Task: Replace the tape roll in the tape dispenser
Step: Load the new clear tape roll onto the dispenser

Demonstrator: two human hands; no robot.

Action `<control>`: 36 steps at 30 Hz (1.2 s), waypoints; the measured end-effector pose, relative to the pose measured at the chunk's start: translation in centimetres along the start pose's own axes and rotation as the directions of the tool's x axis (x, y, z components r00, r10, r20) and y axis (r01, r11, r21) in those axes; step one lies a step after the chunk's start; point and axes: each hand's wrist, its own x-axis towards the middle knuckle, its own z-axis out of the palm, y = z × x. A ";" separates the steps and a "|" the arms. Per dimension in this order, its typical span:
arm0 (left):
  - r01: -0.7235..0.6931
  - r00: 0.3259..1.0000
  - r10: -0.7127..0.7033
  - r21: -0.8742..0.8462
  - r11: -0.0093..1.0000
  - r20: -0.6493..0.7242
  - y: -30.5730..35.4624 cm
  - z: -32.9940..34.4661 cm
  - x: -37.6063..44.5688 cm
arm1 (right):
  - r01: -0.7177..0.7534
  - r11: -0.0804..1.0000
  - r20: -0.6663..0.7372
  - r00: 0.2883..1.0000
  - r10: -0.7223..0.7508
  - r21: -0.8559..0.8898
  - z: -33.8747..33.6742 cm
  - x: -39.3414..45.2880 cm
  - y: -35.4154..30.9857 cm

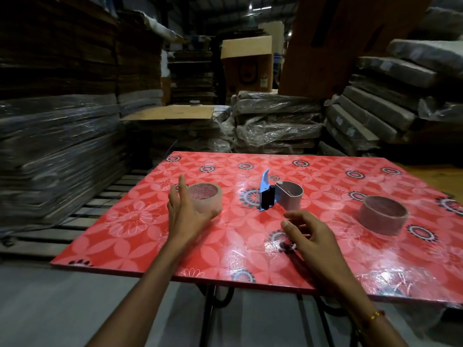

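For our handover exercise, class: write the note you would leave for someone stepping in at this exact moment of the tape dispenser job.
Left hand: open, curled around the full beige tape roll lying flat on the red floral table; no firm grip visible.
Right hand: open, empty, hovering near the blue-and-grey tape dispenser.
Dispenser stands mid-table with no roll on it.
Empty brown cardboard core sits apart, on the right.
Done: the old core appears already removed.
Left: pick up the new roll, mount it, thread the tape.

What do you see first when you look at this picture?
The bright red flowery table jumps out first. On it stands a blue tape dispenser in the middle, a full tape roll by the left hand, and an empty cardboard core at the right.
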 end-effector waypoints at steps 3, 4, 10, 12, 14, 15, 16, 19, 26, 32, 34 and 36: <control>0.034 0.995 -0.029 -0.057 0.998 0.091 -0.4 0.2 1.1 | 0.000 1.000 0.009 1.000 0.000 0.010 0.1 -0.1 -0.1; 0.031 0.995 -0.026 -0.060 0.998 0.094 -0.4 0.3 1.4 | 0.000 1.000 0.011 1.000 0.000 0.013 0.1 -0.1 -0.1; 0.021 0.997 -0.010 -0.155 0.988 0.075 -0.6 0.3 1.2 | -0.011 1.000 0.037 0.999 0.010 0.025 0.0 -0.2 -0.3; 0.024 0.995 0.004 -0.274 0.961 0.100 -0.1 0.3 0.1 | -0.011 0.999 0.037 0.999 0.009 0.030 0.0 -0.3 -0.5; 0.024 0.990 0.031 -0.383 0.924 0.137 1.0 0.6 -1.4 | -0.005 0.999 0.036 0.999 0.004 0.032 -0.1 -0.4 -0.7; 0.017 0.985 0.056 -0.414 0.910 0.164 1.6 0.9 -2.2 | 0.001 0.999 0.039 0.999 -0.003 0.035 -0.1 -0.6 -0.9; 0.020 0.977 0.079 -0.456 0.890 0.197 2.2 1.2 -3.0 | 0.009 0.999 0.043 0.999 -0.010 0.035 -0.1 -0.6 -1.0; 0.081 0.949 0.129 -0.619 0.781 0.286 4.1 2.4 -5.0 | 0.025 0.999 0.066 0.997 -0.028 0.037 -0.3 -0.7 -1.1; 0.120 0.910 0.220 -0.733 0.669 0.350 7.3 4.8 -6.8 | 0.047 0.960 0.081 0.994 -0.072 0.276 -0.6 -0.6 -1.4; 0.148 0.883 0.250 -0.741 0.656 0.398 7.5 5.2 -6.4 | 0.013 0.935 0.113 0.992 -0.056 0.355 -0.8 -0.3 -1.1; 0.172 0.864 0.255 -0.730 0.661 0.434 7.3 5.3 -6.3 | -0.004 0.924 0.111 0.993 -0.041 0.381 -0.8 -0.2 -1.0; 0.201 0.846 0.253 -0.721 0.664 0.469 7.1 5.5 -6.2 | -0.010 0.921 0.088 0.996 -0.027 0.390 -0.9 -0.2 -0.9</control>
